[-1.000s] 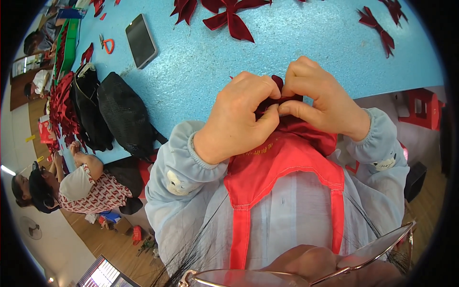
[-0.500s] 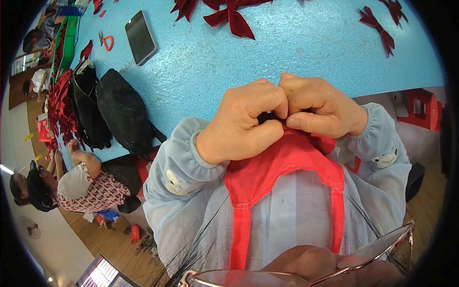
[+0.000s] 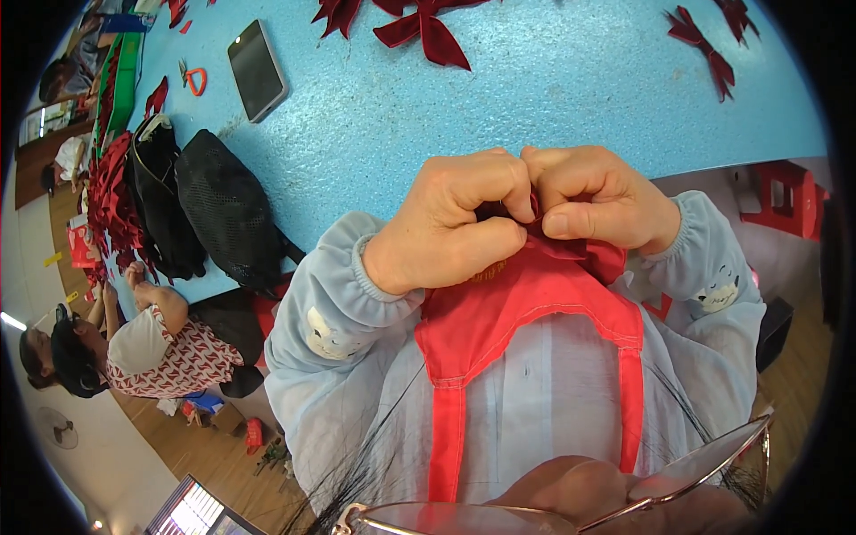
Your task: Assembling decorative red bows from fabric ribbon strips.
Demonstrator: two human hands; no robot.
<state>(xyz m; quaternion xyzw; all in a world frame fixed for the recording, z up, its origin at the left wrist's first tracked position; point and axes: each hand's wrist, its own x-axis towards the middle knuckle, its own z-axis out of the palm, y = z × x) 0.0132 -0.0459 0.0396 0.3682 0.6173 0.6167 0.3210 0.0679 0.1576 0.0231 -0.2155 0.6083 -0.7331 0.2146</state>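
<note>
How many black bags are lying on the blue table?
2: one mesh-textured bag left of the left hand, and a second bag beside it, next to the dark red ribbon pile. Others could be hidden.

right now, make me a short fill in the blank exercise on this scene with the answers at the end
The left hand and right hand hold fabric coloured dark ____.
The phone lies on a table coloured ____.
The mesh bag is coloured ____.
Of the two hands, the one nearer the phone is the ____.

Missing words: red; blue; black; left.
</note>
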